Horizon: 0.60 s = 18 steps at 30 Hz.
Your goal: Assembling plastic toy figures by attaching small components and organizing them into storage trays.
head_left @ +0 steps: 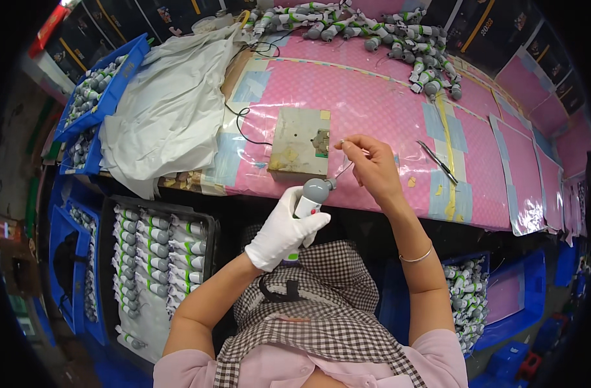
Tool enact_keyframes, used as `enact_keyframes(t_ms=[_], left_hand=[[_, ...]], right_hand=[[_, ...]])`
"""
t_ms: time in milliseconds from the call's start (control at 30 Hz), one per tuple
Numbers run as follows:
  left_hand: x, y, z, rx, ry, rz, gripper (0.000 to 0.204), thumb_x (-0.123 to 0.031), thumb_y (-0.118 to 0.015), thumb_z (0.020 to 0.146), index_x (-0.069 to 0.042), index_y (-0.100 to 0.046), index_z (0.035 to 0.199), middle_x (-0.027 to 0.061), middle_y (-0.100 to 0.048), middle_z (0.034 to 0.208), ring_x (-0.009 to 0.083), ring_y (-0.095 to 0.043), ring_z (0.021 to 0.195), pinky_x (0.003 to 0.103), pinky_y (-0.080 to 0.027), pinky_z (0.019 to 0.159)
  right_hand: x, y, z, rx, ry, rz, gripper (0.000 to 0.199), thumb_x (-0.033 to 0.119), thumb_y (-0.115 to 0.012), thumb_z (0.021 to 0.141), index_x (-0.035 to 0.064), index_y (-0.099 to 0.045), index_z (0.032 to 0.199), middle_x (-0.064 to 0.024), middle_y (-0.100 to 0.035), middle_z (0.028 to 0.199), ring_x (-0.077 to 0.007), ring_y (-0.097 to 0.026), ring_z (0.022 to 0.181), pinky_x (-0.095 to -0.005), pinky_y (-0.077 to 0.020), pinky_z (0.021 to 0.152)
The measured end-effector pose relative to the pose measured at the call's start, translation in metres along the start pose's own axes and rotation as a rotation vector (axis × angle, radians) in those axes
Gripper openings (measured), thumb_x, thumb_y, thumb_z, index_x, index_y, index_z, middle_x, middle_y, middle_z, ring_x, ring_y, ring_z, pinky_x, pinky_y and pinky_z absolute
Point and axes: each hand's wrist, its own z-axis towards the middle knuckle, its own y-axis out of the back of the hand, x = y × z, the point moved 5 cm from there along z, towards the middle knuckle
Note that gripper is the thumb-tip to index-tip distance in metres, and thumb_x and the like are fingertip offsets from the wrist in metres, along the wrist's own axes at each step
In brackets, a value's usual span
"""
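My left hand (279, 234), in a white glove, is closed around a white handheld device with a round grey head (317, 190). A small red spot shows on its body, and a green part shows below my hand. From the small grey tip of the head, a thin strand (346, 169) runs up to the right. My bare right hand (375, 169) pinches its far end between thumb and forefinger; whether it is cord or wire I cannot tell. Just beyond the device, a metal box (298, 139) with a cut-out at its right side sits near the table's front edge.
A pink-covered table (366, 103) carries a pile of similar devices (425, 52) at the back. A slim dark tool (437, 161) lies to the right. White sheeting (172, 103) drapes the left end. Filled containers include a black tray (212, 249) at left and a blue bin (535, 291) at right.
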Motion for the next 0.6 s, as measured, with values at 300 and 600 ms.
enact_keyframes(t_ms=[300,600], left_hand=[[-0.022,0.027,0.018,-0.113,-0.099,-0.282,0.034,-0.030,-0.056,0.091,-0.001,-0.049,0.108,0.0067,-0.059,0.092,0.0159,-0.061,0.082,0.031,-0.053,0.074],[-0.025,0.024,0.029,0.043,0.039,-0.475,0.039,-0.032,-0.058,0.090,0.000,-0.053,0.112,0.0078,-0.060,0.095,0.0190,-0.062,0.085,0.036,-0.053,0.078]], right_hand=[[-0.009,-0.012,0.024,0.215,0.045,-0.325,0.023,0.018,-0.050,0.084,-0.0019,-0.062,0.080,-0.0014,-0.061,0.072,-0.0090,-0.050,0.065,-0.0238,-0.0390,0.059],[-0.018,-0.011,0.034,0.487,-0.357,-0.022,0.024,0.023,-0.051,0.086,0.0062,-0.061,0.072,0.0066,-0.044,0.059,-0.0026,-0.036,0.053,-0.0199,-0.0272,0.048]])
